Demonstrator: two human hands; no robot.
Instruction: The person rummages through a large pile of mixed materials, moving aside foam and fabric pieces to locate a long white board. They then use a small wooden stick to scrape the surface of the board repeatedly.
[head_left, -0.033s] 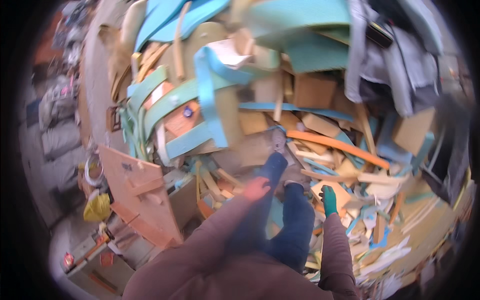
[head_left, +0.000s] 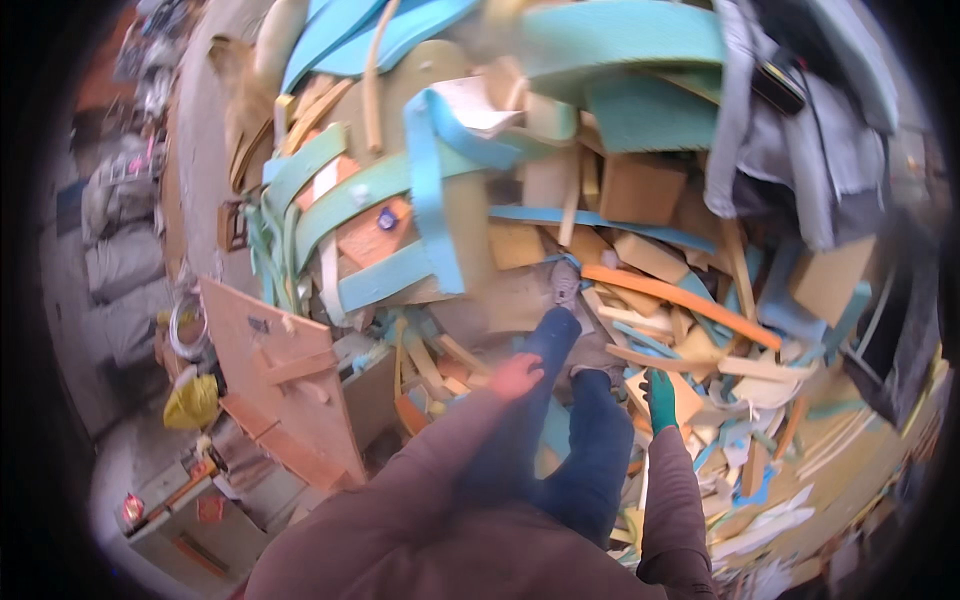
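Right hand (head_left: 660, 400) is loosely spread near scraps (head_left: 688, 398), can't tell on blurry left hand (head_left: 517, 376). Yellow bag (head_left: 192, 402) off left, contents hidden. Scraps are tan, blue, orange.

Crumpled yellow bag (head_left: 192, 402), white coil (head_left: 173, 336) just above it, pinkish board (head_left: 250, 335) nearby

Left hand (head_left: 517, 377) can pass forward over brown ground (head_left: 487, 318); pinkish board (head_left: 285, 345) blocks left; orange strip (head_left: 678, 296), offcuts (head_left: 688, 398) crowd right hand (head_left: 660, 402).
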